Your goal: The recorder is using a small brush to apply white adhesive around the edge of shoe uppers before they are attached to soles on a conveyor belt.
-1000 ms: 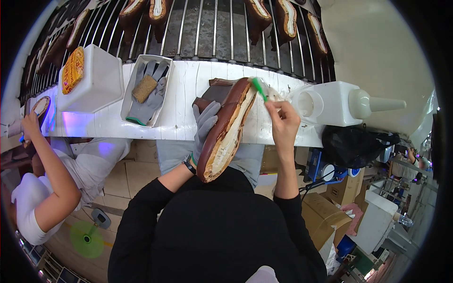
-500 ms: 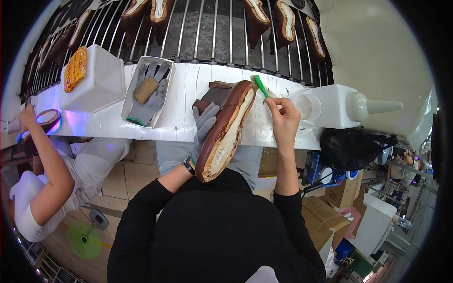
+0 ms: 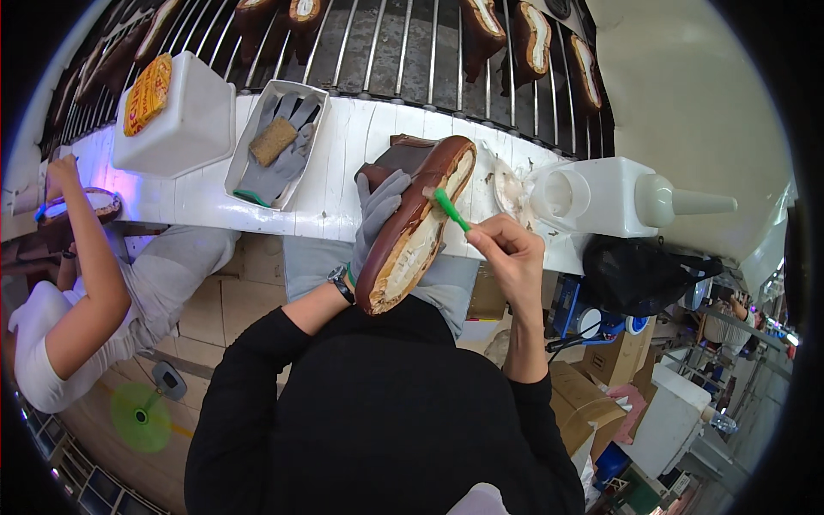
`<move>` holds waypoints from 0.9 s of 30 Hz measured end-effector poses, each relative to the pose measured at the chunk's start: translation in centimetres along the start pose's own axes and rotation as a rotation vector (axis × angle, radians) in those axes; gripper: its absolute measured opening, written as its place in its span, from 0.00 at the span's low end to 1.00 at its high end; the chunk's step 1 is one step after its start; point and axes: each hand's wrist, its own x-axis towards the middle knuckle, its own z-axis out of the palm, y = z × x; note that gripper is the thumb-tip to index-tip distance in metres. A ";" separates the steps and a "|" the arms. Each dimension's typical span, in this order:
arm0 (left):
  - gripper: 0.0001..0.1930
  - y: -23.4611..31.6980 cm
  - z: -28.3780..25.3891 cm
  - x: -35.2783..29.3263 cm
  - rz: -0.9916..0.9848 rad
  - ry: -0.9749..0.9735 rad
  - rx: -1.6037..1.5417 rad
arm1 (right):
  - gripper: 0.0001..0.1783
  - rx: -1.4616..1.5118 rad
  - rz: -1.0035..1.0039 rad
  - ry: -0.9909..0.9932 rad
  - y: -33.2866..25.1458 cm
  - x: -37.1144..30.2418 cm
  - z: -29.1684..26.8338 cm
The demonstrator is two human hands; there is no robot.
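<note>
A dark brown leather shoe upper [image 3: 386,249] is tilted with its underside facing up, showing a pale filler strip edged by tan and brown material. My left hand [image 3: 378,210], in a grey glove, grips it from its left side; the fingers wrap over the leather and the thumb is hidden. My bare right hand [image 3: 512,251] pinches the handle of a green brush [image 3: 451,209]. The brush's bristle head touches the underside's edge, around the middle of the shoe.
A white tray [image 3: 317,137] holds grey gloves and a tan block [image 3: 273,142]. Left of it stands a white container [image 3: 193,120] with a yellow packet on top. A white bottle [image 3: 605,196] lies at right. Behind the bench [image 3: 365,124], a barred conveyor carries several shoes. A co-worker [image 3: 94,300] sits at left.
My right hand has brought the brush left and down from beyond the shoe's far end onto its underside. The left hand still holds the shoe.
</note>
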 end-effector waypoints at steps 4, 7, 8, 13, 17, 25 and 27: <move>0.38 0.2 -0.2 0.3 0.022 -0.009 0.010 | 0.04 -0.049 -0.092 -0.047 -1.7 -1.1 0.5; 0.38 0.3 -0.4 0.7 0.043 -0.021 0.008 | 0.06 -0.105 -0.211 -0.100 -2.9 -1.5 0.8; 0.39 0.2 -0.6 0.8 0.052 -0.020 0.013 | 0.06 -0.128 -0.232 -0.095 -3.2 -1.7 0.9; 0.39 0.4 -0.7 1.4 0.100 -0.035 0.006 | 0.07 -0.217 -0.314 -0.086 -4.6 -2.2 1.2; 0.38 0.8 -1.0 1.6 0.034 -0.084 -0.108 | 0.08 -0.281 -0.388 -0.081 -5.6 -2.5 1.3; 0.38 1.8 -1.4 1.6 -0.155 -0.116 -0.181 | 0.08 -0.285 -0.381 -0.200 -6.3 -3.4 1.1; 0.37 2.0 -1.3 1.5 -0.134 -0.124 -0.179 | 0.07 -0.300 -0.260 0.050 -5.4 -1.5 1.1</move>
